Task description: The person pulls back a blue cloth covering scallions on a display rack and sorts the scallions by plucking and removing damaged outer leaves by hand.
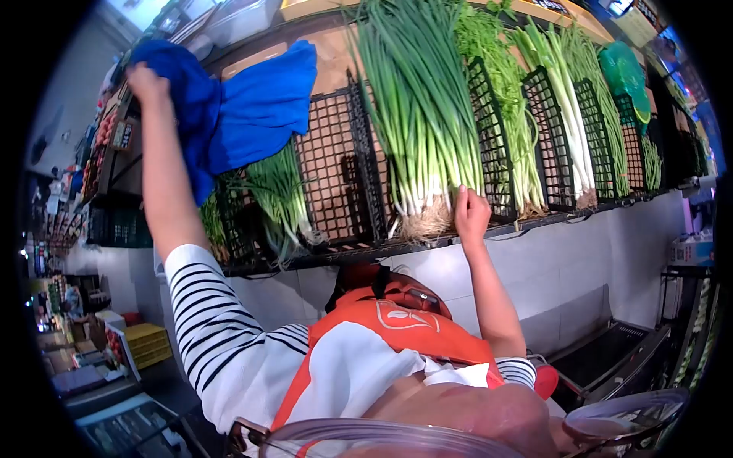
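My left hand (pixel 149 84) is at the upper left, its fingers closed on the edge of a bunched blue cloth (pixel 263 111). The cloth lies over the left end of the vegetable rack and partly covers a small bunch of thin green stalks (pixel 281 187). My right hand (pixel 472 212) rests at the root end of a large bundle of green onions (pixel 420 107), its fingers bent together beside the white stems. Whether those fingers grip any stem cannot be made out.
Black mesh dividers (pixel 336 164) split the rack. Right of the onions stand leafy greens (pixel 496 84), leeks (pixel 565 114) and a green plastic bag (pixel 622 69). Yellow crates (pixel 146 345) stand at the lower left, a black tray (pixel 603 359) at the lower right.
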A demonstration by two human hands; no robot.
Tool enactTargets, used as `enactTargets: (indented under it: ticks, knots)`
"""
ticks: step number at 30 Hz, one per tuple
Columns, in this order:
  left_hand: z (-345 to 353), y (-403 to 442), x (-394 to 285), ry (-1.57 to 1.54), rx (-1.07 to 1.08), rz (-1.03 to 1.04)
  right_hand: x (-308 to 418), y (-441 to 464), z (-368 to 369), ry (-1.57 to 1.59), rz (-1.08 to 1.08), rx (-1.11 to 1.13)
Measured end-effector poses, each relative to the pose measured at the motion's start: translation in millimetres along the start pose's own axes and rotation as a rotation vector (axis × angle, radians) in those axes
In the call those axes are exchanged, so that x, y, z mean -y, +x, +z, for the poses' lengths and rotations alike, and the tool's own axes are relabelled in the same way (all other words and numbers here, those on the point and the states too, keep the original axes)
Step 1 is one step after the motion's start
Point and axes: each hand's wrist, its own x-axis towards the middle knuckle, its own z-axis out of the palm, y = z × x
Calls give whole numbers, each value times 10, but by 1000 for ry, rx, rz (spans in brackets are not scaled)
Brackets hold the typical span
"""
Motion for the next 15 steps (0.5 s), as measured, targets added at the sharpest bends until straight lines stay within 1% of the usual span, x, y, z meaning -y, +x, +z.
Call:
enactTargets:
  ticks: [2,3,4,5,6,7,11,15]
  knots:
    - [98,-726,254,173,-115,3,17,-7,6,-8,15,17]
    - [48,-680,654,69,-159,-54,7,-17,7,2,17,44]
    - [38,-576,957,104,-103,-44,12,-23,18,4,20,46]
    - [237,-810,778,-203,27,-105,9,-22,23,0,21,48]
    - [414,-795,711,-277,90,-31,-4,-30,19,-6,26,53]
    - [568,-705,595,-309,92,-17,-24,-31,23,-23,38,56]
    - [1052,-298,27,-332,150,123,-25,-28,31,-53,63,70]
    - [1189,-110,-109,-215,171,212,-101,-39,66,-14,79,46]
